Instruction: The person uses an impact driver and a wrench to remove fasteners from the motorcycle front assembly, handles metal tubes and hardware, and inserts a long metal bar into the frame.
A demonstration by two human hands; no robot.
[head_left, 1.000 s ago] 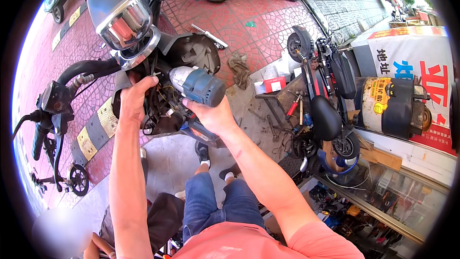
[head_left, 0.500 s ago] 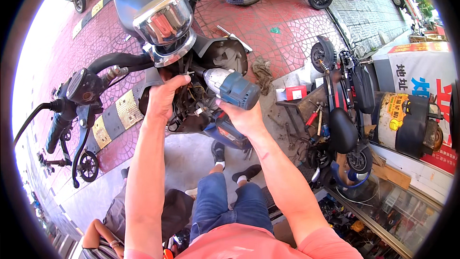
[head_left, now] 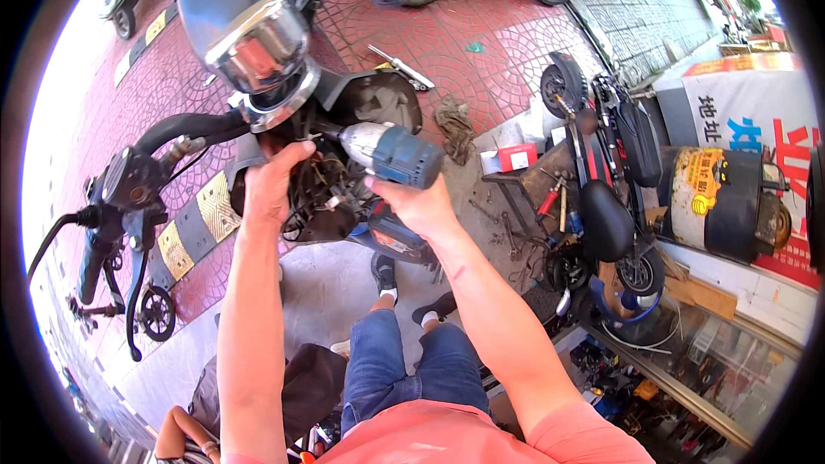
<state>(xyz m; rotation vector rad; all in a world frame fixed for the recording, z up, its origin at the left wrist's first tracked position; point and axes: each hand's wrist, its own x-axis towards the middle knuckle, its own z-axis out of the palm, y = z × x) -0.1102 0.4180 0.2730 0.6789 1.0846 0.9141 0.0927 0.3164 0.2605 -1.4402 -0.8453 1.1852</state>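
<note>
In front of me stands a scooter with its front opened up, its chrome headlight (head_left: 259, 50) above a cavity of loose wires (head_left: 322, 179). My right hand (head_left: 418, 206) is closed round the handle of a blue and silver cordless impact wrench (head_left: 397, 155). The tool's nose points left into the scooter, below the headlight; its tip is hard to make out. My left hand (head_left: 271, 182) grips the edge of the dark front panel (head_left: 247, 163), thumb toward the tool's nose and the other fingers hidden. Left of it is the handlebar (head_left: 129, 176).
At right, a folded electric scooter (head_left: 606, 206) stands beside a low bench (head_left: 550, 174) with hand tools. A rag (head_left: 454, 127) lies on the paving. A glass case (head_left: 696, 361) is at lower right. Another person's arm (head_left: 176, 434) shows at lower left.
The whole scene has shifted slightly left in the view. Both hands keep their holds, and the impact wrench stays at the same spot on the scooter.
</note>
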